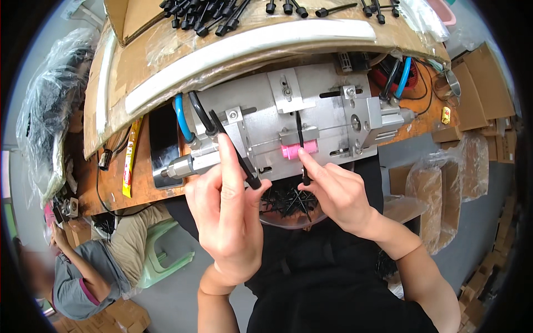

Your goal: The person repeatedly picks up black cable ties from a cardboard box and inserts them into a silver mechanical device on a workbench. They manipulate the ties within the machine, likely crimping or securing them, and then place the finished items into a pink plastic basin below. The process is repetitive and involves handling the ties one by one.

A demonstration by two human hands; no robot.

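Note:
My left hand (pixel 225 205) holds a slim black plastic rod (pixel 242 164) at a slant, its thicker end by my thumb and index finger. With thumb and index finger, my right hand (pixel 338 194) grips the lower end of a second black rod (pixel 300 130). This rod lies across the middle of a grey metal clamping fixture (pixel 266 111), over a small metal block. A pink piece (pixel 291 151) sits beneath it, next to my right fingertip. Below the fixture, between my hands, is a container of many thin black pieces (pixel 288 200).
Black headed rods (pixel 205 14) lie on a cardboard shelf (pixel 166 66) above the fixture. Blue hoses (pixel 181 116) and black ones join the fixture's sides. A yellow packet (pixel 131 158) and a dark phone-like slab (pixel 165 147) lie left. Another person (pixel 89 266) sits at lower left.

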